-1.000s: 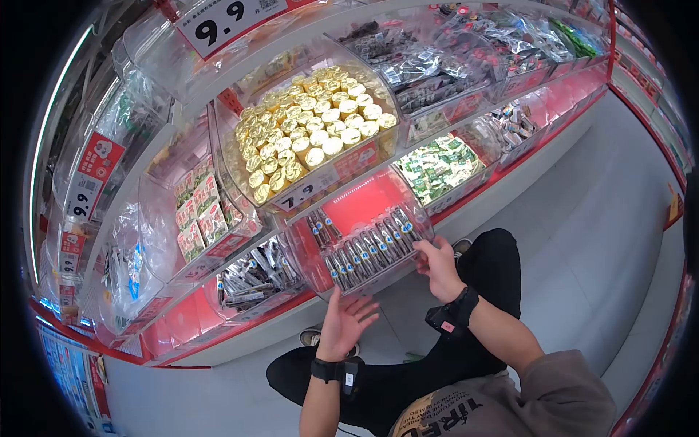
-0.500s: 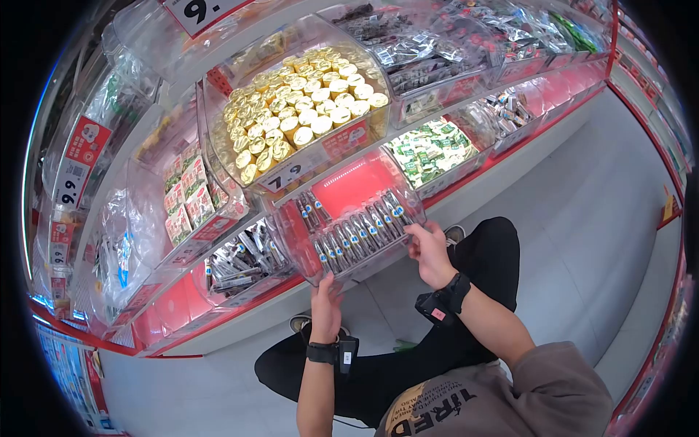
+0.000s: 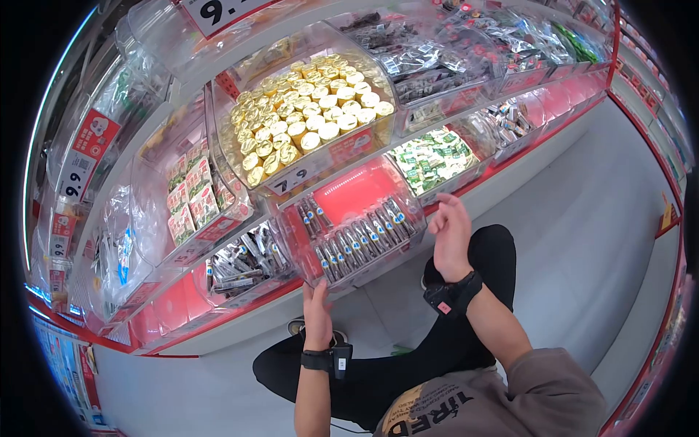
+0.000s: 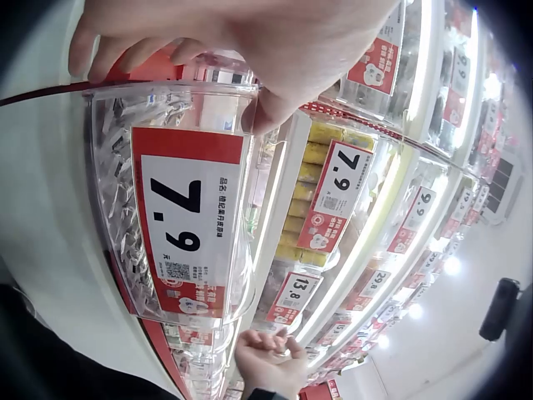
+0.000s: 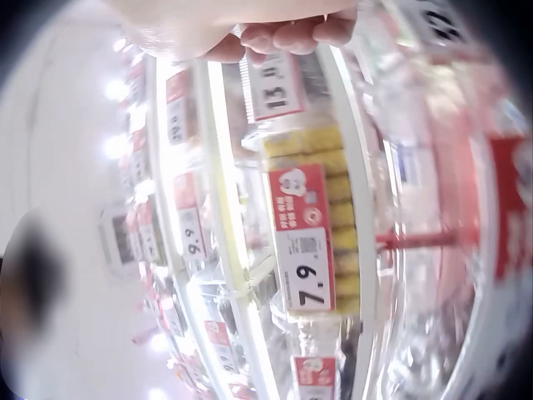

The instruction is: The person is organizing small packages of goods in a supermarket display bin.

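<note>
In the head view a clear bin (image 3: pixel 371 264) holds rows of dark slim packets (image 3: pixel 358 244) with blue-and-white marks, plus a few at its back left. At that bin's front left corner is my left hand (image 3: pixel 317 320), fingers pointing up. The left wrist view has the left hand (image 4: pixel 241 42) with fingers spread above a clear bin edge and the thumb by its corner. My right hand (image 3: pixel 453 237) is raised just off the bin's right side, fingers loosely bent and holding nothing. Its fingertips (image 5: pixel 300 35) show at the top of the right wrist view.
Gold-topped cylinders (image 3: pixel 313 120) fill a bin on the shelf above. Green and white packets (image 3: pixel 433 162) lie to the right, loose silvery sachets (image 3: pixel 246 262) to the left. My crossed legs (image 3: pixel 408 379) are below, on the grey floor (image 3: pixel 568 218).
My right hand has let go of the bin's right corner and moved up and to the right. The left hand, lower with spread fingers at first, has come to the front left corner.
</note>
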The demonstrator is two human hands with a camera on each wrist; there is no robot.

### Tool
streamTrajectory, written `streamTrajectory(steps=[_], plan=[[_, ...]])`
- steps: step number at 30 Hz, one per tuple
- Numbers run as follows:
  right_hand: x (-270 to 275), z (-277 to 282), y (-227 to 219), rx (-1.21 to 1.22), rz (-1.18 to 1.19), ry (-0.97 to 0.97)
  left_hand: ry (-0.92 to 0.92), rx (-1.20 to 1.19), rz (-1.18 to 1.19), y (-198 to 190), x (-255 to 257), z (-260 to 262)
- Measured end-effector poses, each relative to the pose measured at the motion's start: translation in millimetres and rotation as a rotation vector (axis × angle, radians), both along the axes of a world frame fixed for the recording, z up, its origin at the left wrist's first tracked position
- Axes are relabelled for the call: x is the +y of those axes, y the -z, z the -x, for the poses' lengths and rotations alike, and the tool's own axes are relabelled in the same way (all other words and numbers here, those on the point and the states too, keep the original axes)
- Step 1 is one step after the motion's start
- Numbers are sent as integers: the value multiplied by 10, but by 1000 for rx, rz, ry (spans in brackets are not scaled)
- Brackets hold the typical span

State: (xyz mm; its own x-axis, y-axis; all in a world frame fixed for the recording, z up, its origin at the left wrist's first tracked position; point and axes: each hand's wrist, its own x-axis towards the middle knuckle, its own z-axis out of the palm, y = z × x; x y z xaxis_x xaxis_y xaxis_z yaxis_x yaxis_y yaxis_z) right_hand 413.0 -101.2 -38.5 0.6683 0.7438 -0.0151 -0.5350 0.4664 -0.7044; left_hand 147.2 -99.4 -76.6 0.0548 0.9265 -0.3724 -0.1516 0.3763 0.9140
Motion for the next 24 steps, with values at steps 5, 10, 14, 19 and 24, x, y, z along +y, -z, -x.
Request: streamTrajectory(steps=[5, 10, 14, 19, 24], plan=[[326, -493, -825, -465, -351, 271, 23, 58, -96, 48, 101, 22], [411, -650, -1721, -776, -607, 451, 43, 85, -263, 10, 200, 17], [365, -464, -1958, -800, -782, 362, 2, 224, -306, 68, 201, 28], [90, -159, -1977, -794, -1018, 210, -6, 422, -316, 10, 132, 35], [70, -217, -1514, -828, -739, 66, 26, 395, -279, -77, 123, 24]])
